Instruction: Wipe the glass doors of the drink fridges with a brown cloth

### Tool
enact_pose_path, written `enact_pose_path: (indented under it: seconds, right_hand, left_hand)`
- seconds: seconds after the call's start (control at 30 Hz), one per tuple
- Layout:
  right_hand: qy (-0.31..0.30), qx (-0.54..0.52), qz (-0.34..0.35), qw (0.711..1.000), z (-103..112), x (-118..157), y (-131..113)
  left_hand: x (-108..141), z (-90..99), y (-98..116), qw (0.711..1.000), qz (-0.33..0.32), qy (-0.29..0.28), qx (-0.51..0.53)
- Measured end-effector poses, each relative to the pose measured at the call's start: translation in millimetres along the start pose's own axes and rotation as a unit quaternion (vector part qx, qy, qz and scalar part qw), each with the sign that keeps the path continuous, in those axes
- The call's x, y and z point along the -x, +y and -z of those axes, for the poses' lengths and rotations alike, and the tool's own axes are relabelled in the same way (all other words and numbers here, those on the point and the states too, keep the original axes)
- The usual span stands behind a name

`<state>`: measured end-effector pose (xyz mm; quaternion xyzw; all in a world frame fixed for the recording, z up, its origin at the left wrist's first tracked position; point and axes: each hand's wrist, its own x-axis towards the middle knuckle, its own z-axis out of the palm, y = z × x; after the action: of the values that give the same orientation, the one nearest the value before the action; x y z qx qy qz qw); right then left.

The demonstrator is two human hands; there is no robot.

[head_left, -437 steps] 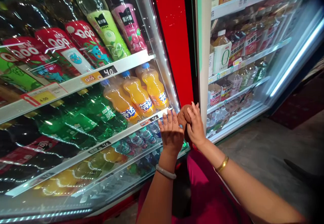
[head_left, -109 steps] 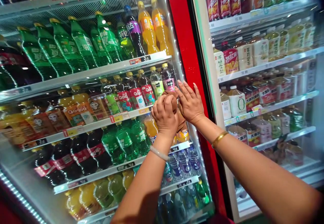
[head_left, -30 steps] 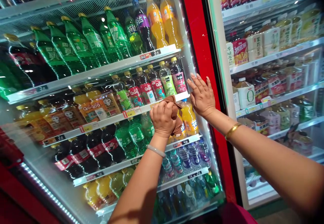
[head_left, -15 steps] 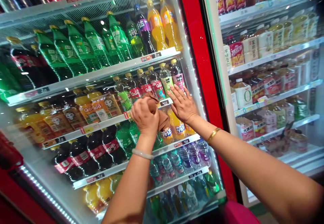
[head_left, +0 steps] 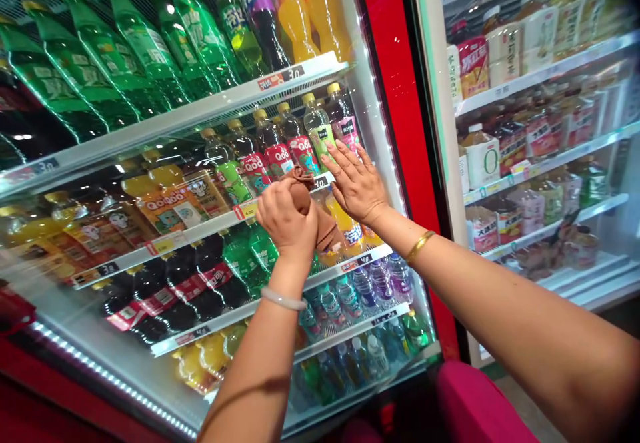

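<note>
A bunched brown cloth point(head_left: 327, 229) is gripped in my left hand point(head_left: 287, 219), whose fingers are curled round it in front of the glass. Part of the cloth hangs below the fist on its right side. My right hand point(head_left: 355, 183) lies flat with its fingers stretched upward, seemingly on the glass door of the drinks fridge; it holds nothing. Behind the glass, close to the right fingertips, stand a green-labelled bottle point(head_left: 318, 123) and a pink-labelled bottle point(head_left: 344, 119). Orange soda bottles point(head_left: 345, 219) show between the two hands, partly covered by the cloth.
Green bottles point(head_left: 135, 43) fill the upper shelf, and dark cola bottles point(head_left: 170, 283) stand lower down. A red door frame point(head_left: 400, 96) runs along the right side. Beyond it is a second fridge point(head_left: 540, 183) with cartons and bottles. A light strip point(head_left: 115, 379) edges the lower left.
The view has moved closer and tilted down, so the upper shelves have shifted up and out. My left hand still grips the cloth, and my right hand stays flat beside it.
</note>
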<state>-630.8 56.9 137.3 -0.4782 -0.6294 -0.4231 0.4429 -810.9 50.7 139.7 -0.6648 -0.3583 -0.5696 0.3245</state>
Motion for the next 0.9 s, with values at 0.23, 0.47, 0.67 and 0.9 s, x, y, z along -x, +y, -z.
enact_pose_path:
  seconds: [0.23,0.47,0.67,0.9]
  right_hand:
    - [0.030,-0.022,0.021,0.999,-5,1,4]
    - [0.034,-0.058,0.005,0.998,-6,0,3]
    - [0.039,-0.038,0.013,0.998,-7,0,3]
    - [0.028,-0.028,0.007,0.999,-3,0,2]
  left_hand:
    - [30,-6.6,4,0.979,-0.178,-0.102,0.000]
    - [-23,-7.9,14,0.999,-0.030,-0.029,0.014]
    - [38,-11.8,8,0.983,-0.126,-0.125,0.045]
    - [-33,20.6,6,0.999,-0.041,-0.007,0.031]
